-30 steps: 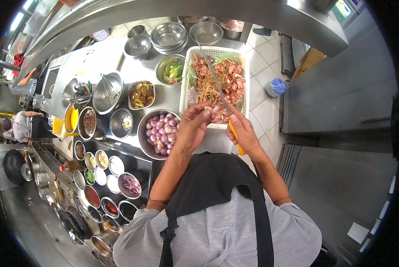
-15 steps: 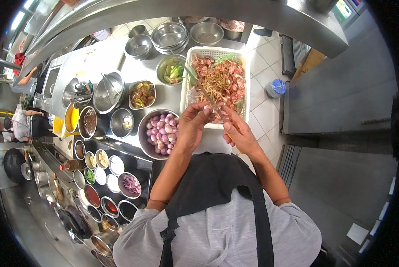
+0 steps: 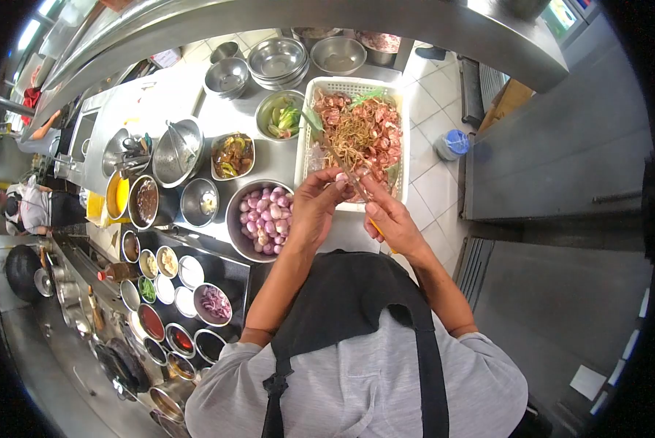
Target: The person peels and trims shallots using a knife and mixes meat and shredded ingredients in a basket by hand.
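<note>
My left hand (image 3: 319, 203) pinches a small pinkish shallot (image 3: 341, 177) between thumb and fingers. Closed round a knife (image 3: 346, 167) with a yellow-orange handle is my right hand (image 3: 393, 217); its blade points away from me, close beside the shallot. Both hands are over the near edge of a white plastic basket (image 3: 405, 157), which is full of reddish papery peels (image 3: 388, 139) and brown stringy trimmings (image 3: 351, 146). To the left of my left forearm stands a steel bowl (image 3: 237, 242) heaped with peeled purple shallots (image 3: 265, 215).
Left of the basket are a bowl of green vegetable pieces (image 3: 281, 117), stacked steel bowls (image 3: 276, 58) and a colander (image 3: 178, 153). Small seasoning containers (image 3: 190, 271) fill the lower left. A steel shelf (image 3: 327, 14) crosses overhead. A co-worker (image 3: 32, 206) stands far left.
My hands, the shallot and the knife have barely moved. At far left, the co-worker has bent lower.
</note>
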A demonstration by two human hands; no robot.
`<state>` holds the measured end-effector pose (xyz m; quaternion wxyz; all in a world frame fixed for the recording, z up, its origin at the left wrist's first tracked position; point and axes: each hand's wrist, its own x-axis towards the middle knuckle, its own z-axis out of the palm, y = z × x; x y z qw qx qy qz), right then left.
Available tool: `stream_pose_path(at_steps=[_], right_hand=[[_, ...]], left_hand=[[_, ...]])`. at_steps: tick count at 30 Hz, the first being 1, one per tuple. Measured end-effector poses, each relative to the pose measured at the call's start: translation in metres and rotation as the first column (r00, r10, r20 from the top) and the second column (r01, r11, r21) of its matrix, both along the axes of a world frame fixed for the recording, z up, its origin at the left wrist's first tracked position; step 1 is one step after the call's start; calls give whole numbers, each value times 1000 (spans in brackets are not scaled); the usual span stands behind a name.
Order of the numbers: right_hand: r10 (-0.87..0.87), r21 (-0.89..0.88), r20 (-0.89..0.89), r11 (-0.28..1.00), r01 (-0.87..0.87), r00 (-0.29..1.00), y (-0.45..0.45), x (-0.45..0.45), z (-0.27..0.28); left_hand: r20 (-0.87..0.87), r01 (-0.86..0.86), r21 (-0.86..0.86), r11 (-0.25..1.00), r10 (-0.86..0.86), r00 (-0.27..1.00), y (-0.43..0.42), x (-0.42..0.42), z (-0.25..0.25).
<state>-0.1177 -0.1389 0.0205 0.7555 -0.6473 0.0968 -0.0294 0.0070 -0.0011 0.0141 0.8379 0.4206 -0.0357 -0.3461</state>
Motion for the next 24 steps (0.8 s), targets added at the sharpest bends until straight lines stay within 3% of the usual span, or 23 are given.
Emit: stream_pose_path(at_steps=[6,13,15,24], right_hand=[[44,-40,-21,998,-45,999,1,3,9],[32,-105,-44,994,-37,999,-2,2,9],[-46,4,-125,999,46,991,0,3,9],[-248,-87,-71,967,241,966,-2,6,17]], left_hand=[[87,18,-39,999,-14,996,1,-1,-5],[96,24,34,999,-28,995,1,-3,-6],[91,27,61,998,-32,995,1,-3,-2],[-1,18,-49,999,-18,1000,1,3,-4]])
